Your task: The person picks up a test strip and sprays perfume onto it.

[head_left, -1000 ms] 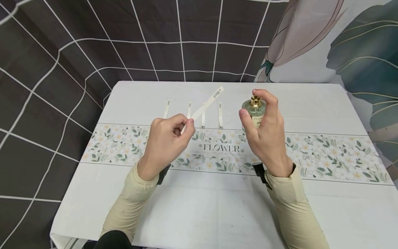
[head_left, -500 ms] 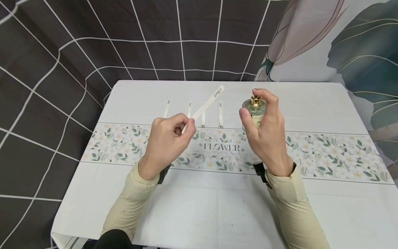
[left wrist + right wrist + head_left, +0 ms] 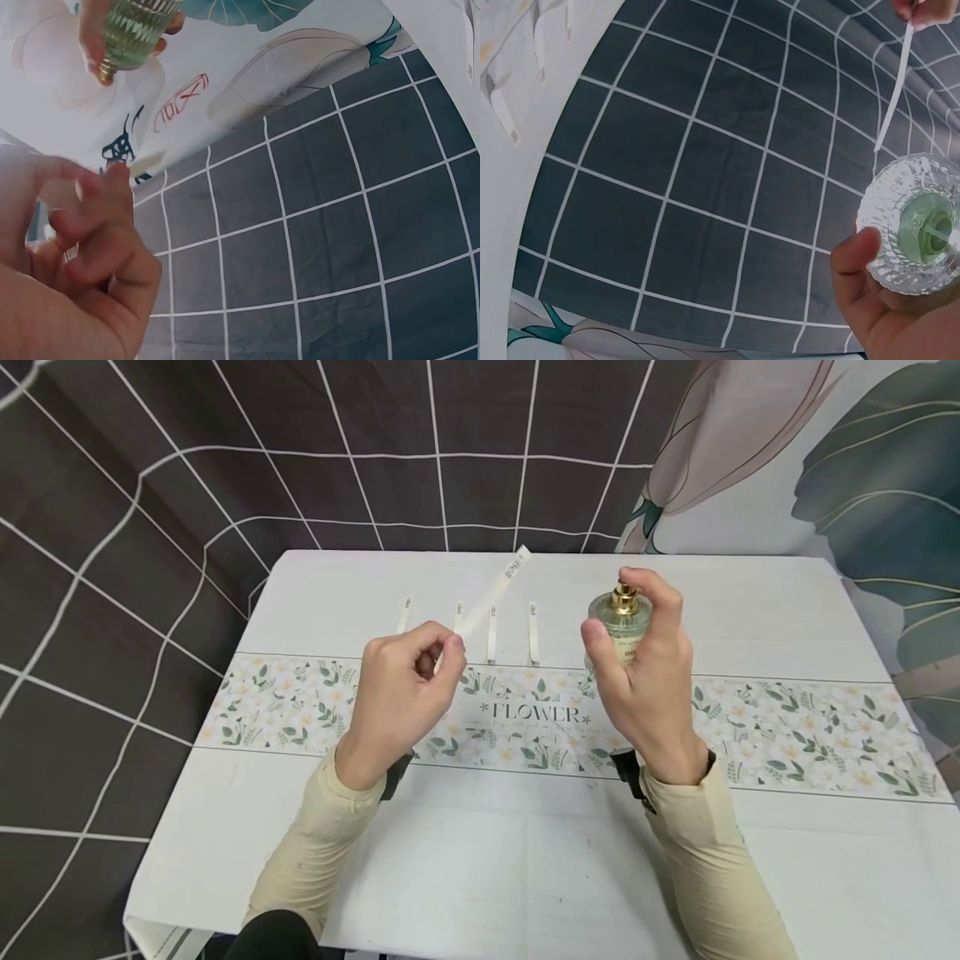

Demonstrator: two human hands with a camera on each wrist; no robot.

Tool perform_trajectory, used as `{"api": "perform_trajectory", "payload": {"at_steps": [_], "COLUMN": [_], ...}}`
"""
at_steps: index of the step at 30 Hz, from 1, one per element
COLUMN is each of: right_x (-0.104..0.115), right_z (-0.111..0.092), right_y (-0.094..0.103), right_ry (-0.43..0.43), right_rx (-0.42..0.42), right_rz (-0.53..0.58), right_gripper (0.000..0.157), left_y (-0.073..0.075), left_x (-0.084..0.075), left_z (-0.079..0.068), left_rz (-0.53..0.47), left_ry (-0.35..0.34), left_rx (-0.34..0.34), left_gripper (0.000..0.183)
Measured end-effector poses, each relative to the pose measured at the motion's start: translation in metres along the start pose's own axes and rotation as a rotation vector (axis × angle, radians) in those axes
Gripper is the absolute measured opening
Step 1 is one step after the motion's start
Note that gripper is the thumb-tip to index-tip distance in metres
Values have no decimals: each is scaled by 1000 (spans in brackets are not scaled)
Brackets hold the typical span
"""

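My left hand [image 3: 405, 697] pinches a white perfume test strip [image 3: 495, 590] between thumb and index finger. The strip slants up and to the right, lettering near its upper end. Across from it, my right hand [image 3: 651, 681] grips a ribbed clear-glass perfume bottle [image 3: 619, 618] with greenish liquid and a gold sprayer. The index fingertip rests on top of the sprayer. In the right wrist view the bottle's round base [image 3: 915, 225] faces the camera, and the strip [image 3: 897, 86] hangs beyond it. The bottle [image 3: 139, 34] is clear of the strip in the left wrist view.
Several more test strips [image 3: 533, 633] lie in a row on the white table [image 3: 480, 860], behind a floral band [image 3: 810, 735] marked FLOWER. A dark grid-patterned cloth [image 3: 390, 410] hangs behind and to the left. A flower-print curtain [image 3: 735, 443] hangs at the right.
The strip in my left hand has shifted up and slightly left, its lower part now blurred. My right hand with the bottle has moved slightly up and right.
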State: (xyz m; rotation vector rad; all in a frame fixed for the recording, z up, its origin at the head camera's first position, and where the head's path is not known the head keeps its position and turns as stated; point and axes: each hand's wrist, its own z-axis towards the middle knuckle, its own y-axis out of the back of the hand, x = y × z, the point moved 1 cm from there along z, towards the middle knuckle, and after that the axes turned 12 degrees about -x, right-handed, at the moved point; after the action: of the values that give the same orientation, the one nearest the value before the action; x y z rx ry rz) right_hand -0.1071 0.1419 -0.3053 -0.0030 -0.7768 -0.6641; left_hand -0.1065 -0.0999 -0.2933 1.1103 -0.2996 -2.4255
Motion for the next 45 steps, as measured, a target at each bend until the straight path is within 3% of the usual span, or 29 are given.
{"api": "perform_trajectory", "payload": {"at_steps": [6,15,19,24,29,35,45], "right_x": [1,-6,-17,-34,-51,-69,-97], "right_z": [1,4,7,6,4,2,-2], "right_y": [4,16,24,29,30,34,30], "right_ry": [-21,-21,15,-9,-46,-88,-213], "right_rx": [52,154,213,259,259,278,401], "right_rz": [34,23,-15,-51,-87,-127,-169], "right_gripper": [51,54,57,63,64,65,65], "left_y": [3,5,6,8,5,-5,-17], "left_x": [10,40,59,82,100,119,145], "left_z": [4,14,21,24,23,20,5], "left_rz": [-91,-312,-426,-532,-511,-441,-271], "left_ry": [160,497,582,664,711,798,952], "left_rx": [-77,-32,-27,-69,-120,-156,-10], "left_gripper": [14,19,24,17,11,25,30]}}
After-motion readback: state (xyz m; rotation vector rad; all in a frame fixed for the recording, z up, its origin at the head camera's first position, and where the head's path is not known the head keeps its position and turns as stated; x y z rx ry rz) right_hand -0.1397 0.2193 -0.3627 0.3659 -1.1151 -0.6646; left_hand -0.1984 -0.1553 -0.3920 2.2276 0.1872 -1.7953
